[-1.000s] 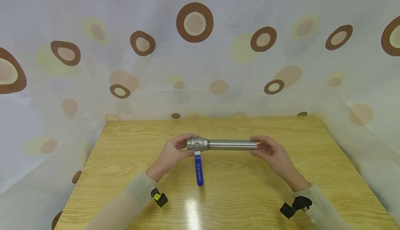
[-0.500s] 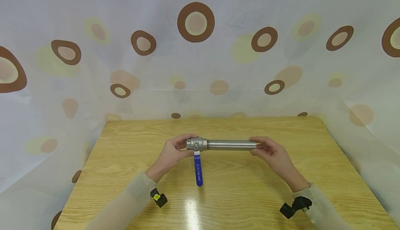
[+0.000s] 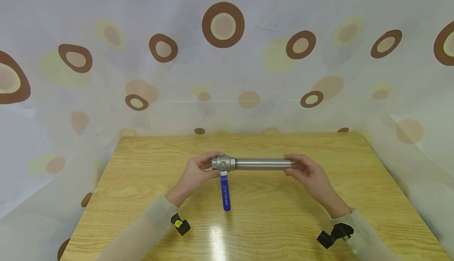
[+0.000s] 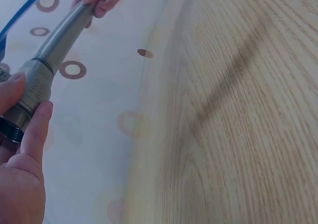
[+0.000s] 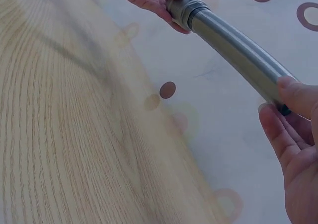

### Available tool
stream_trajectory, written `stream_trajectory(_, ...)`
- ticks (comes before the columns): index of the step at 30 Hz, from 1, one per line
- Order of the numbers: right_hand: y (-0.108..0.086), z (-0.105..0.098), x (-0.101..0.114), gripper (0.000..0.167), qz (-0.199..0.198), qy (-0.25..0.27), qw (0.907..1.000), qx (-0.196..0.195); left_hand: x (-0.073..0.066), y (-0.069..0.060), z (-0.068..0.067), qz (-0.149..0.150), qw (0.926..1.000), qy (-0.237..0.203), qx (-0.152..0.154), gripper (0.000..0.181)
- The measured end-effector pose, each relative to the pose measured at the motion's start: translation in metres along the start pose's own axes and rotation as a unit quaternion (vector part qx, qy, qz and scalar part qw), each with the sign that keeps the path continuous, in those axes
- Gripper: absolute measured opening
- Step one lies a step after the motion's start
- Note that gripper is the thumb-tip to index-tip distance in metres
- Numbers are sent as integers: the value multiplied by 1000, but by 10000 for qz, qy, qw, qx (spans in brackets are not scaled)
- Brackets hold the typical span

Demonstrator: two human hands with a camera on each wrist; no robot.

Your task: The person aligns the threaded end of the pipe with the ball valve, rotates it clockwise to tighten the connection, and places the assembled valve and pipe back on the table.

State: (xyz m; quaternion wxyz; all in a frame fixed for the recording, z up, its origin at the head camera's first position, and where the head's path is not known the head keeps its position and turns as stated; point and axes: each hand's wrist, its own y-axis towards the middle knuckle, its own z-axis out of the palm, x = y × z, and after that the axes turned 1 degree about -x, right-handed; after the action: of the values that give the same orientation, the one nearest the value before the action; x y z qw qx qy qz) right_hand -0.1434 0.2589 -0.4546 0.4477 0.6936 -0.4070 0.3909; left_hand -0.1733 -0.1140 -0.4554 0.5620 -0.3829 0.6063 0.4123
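Note:
A silver ball valve (image 3: 223, 163) with a blue lever handle (image 3: 225, 192) is joined at its right side to a straight steel pipe (image 3: 262, 164). My left hand (image 3: 193, 174) grips the valve body's left end between thumb and fingers; in the left wrist view the valve's open threaded end (image 4: 11, 129) faces down and left. The pipe's far right end is pinched by my right hand (image 3: 312, 178), thumb below and fingers above in the head view. The lever points toward me, untouched. Valve and pipe are held level above the table, their shadow falling on the wood in the left wrist view.
Underneath is a wood-grain table (image 3: 262, 229). A pale curtain (image 3: 248, 68) with brown and yellow oval prints hangs along its back and both sides. Each sleeve carries a small black camera mount, one on the left wrist (image 3: 181, 224) and one on the right (image 3: 335, 235).
Hardly anything differs. Both hands keep their grips on the valve and the pipe, and the pieces stay in place apart from a tiny shift.

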Motion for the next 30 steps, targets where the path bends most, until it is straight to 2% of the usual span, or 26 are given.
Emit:
stream_trajectory(8, 2, 3, 2, 49, -20, 315, 9995, 74, 0, 0, 1, 49, 10000, -17, -61, 52)
stream_trajectory(18, 0, 3, 2, 40, 63, -39, 9998, -202, -1, -1, 1, 57, 10000, -79, -9, 51)
stream_trajectory(26, 0, 3, 1, 47, 98, 249, 9996, 43, -2, -1, 1, 42, 10000, -24, -17, 51)
stream_trajectory(30, 1, 4, 2, 39, 57, 99, 9999, -118, -2, -1, 1, 44, 10000, -13, -26, 51)
